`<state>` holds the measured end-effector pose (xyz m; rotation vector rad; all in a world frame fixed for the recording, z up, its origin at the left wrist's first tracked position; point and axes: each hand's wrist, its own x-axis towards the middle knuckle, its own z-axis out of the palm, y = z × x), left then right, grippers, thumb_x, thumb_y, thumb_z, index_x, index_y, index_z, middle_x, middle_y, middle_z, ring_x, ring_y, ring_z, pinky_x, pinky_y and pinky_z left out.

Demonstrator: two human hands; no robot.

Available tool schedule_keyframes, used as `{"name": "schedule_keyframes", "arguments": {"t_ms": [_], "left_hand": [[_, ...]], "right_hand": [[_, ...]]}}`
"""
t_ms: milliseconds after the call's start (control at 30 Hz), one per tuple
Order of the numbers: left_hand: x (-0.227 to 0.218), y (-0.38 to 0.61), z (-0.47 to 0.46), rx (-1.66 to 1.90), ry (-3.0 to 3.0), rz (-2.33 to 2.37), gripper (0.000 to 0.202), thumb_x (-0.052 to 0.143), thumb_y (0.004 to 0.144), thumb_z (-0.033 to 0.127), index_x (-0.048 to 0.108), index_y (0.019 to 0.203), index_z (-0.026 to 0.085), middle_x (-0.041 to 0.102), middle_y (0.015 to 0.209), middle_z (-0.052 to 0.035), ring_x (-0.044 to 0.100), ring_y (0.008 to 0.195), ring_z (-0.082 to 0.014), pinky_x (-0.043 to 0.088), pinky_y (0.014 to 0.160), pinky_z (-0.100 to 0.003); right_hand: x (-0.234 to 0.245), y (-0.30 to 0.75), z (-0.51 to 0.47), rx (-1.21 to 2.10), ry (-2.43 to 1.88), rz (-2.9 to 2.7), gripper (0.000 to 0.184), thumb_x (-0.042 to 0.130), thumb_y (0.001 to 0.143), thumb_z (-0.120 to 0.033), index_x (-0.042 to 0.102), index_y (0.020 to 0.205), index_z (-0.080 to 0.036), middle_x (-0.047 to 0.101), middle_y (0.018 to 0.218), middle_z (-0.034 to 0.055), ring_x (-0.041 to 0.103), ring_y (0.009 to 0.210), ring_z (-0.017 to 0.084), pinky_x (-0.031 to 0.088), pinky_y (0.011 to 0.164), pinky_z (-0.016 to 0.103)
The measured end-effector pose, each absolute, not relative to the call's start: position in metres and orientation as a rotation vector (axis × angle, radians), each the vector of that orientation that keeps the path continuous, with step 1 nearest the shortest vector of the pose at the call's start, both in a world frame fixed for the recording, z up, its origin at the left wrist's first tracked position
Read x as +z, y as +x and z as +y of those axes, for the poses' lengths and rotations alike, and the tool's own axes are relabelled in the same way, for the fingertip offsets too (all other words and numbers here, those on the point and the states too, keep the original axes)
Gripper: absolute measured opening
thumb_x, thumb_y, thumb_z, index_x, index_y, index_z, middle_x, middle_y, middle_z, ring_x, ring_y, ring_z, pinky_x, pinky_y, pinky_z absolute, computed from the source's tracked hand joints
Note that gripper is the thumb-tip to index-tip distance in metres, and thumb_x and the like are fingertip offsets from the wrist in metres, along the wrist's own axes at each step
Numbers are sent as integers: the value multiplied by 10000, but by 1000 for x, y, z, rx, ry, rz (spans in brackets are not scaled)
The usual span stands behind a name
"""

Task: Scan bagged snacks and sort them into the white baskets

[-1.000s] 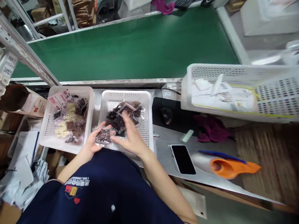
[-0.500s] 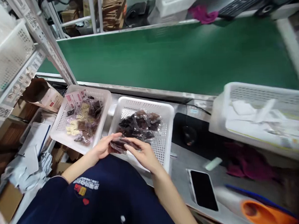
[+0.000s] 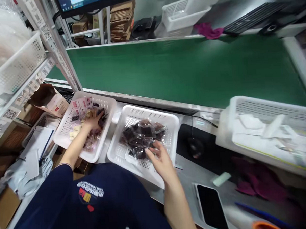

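While the left hand rests among mixed packets, its grip unclear, the right hand hangs loosely open beside dark packets.

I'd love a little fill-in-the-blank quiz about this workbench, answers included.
The left hand reaches into the packet basket on the ____.
The right hand is over a second basket, whose packets look ____ rather than pale.
The phone lies face ____.
The belt beyond is coloured ____.
Missing words: left; dark; up; green.
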<state>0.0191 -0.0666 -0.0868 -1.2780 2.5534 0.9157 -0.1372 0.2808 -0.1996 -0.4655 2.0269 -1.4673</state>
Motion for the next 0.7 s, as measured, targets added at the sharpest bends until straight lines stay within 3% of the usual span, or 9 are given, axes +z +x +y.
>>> {"name": "schedule_keyframes", "arguments": {"t_ms": [133,233,367,500,600,700], "left_hand": [[-108,21,-65,913,-1223,2649,780,861,710,85,639,1456,142,259,1752,-208,100,1635,-512,183,1304,-680],[-110,32,-60,809,-1203,2673,669,795,758,53,687,1410,163,397,1685,-199,310,1574,-482,282,1296,-627],[-93,55,-65,763,-1303,2799,438,812,798,152,784,1234,184,609,1471,-144,565,1330,-386,436,1191,-506],[-63,89,-85,983,-1528,3019,316,816,716,88,796,1029,127,686,1097,-91,601,1085,-266,470,1081,-405],[-49,116,-87,1253,-1601,3026,274,801,697,104,762,968,117,698,1006,-68,607,1030,-243,470,1059,-395],[-50,130,-63,1748,-1516,2892,290,832,652,213,770,929,153,725,974,-66,633,973,-250,498,1001,-399]], "right_hand": [[-204,-128,281,-1441,-475,1994,1029,704,748,-852,501,1520,-203,539,1562,242,698,1245,377,500,1153,638],[-205,-124,278,-1445,-467,1925,1037,707,736,-860,520,1499,-182,535,1563,251,697,1243,382,531,1119,633],[-202,-123,276,-1413,-535,1891,953,704,761,-853,581,1451,-208,602,1498,231,701,1223,393,553,1066,658],[-198,-126,280,-1415,-558,1871,897,722,767,-835,622,1407,-215,622,1486,218,714,1195,388,551,1064,676],[-192,-126,276,-1417,-566,1827,856,743,776,-804,624,1377,-206,643,1455,225,722,1178,375,555,1068,667],[-176,-116,258,-1430,-670,1727,786,765,815,-721,602,1397,-218,653,1439,217,718,1198,358,567,1068,637]]}}
